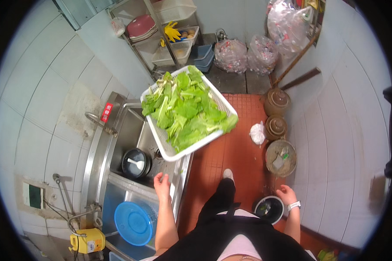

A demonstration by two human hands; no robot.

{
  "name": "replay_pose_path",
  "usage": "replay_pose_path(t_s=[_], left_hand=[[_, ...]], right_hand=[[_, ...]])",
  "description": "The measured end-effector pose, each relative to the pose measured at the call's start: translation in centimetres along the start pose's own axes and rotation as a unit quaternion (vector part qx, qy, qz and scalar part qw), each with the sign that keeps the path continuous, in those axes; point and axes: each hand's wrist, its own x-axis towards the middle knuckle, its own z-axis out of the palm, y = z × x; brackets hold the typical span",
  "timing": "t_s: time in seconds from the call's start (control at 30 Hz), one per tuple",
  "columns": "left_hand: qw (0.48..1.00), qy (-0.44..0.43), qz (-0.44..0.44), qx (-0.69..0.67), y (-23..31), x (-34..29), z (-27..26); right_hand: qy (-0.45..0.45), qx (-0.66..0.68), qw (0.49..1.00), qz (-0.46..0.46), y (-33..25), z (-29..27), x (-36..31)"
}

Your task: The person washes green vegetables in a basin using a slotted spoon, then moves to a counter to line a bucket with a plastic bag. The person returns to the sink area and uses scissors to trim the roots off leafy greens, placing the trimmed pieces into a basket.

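A white plastic basket (177, 155) full of loose green leafy vegetables (185, 106) is ahead of me, over the far end of the steel sink and partly over the floor; what bears it is hidden. My left hand (162, 186) is above the sink's front rim, its fingers loosely bent and apart, with nothing in it. Nearest to it in the sink basin is a black bowl (130, 168) with a white spoon (136, 163) inside. My right hand (286, 195) hangs out to the right, fingers apart and holding nothing, above a dark bucket (274, 217) on the floor.
A blue plastic basin (134, 223) lies in the nearer sink section, beside a yellow jug (88, 241). A tap (101, 123) juts from the left wall. Brown lidded jars (276, 102) and a round tub (281, 157) line the right wall. Bulging clear bags (231, 55) and a rack stand behind.
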Motion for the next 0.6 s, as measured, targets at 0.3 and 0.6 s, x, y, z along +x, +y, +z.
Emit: replay_pose_path(t_s=[0.3, 0.6], left_hand=[[0.977, 0.061, 0.042, 0.202, -0.2, 13.6, 6.7], [0.945, 0.198, 0.002, 0.261, 0.4, 14.7, 6.4]], right_hand=[[-0.016, 0.035, 0.986, -0.163, -20.7, -5.2, 17.4], [-0.218, -0.029, 0.947, -0.234, -35.2, -5.5, 36.4]])
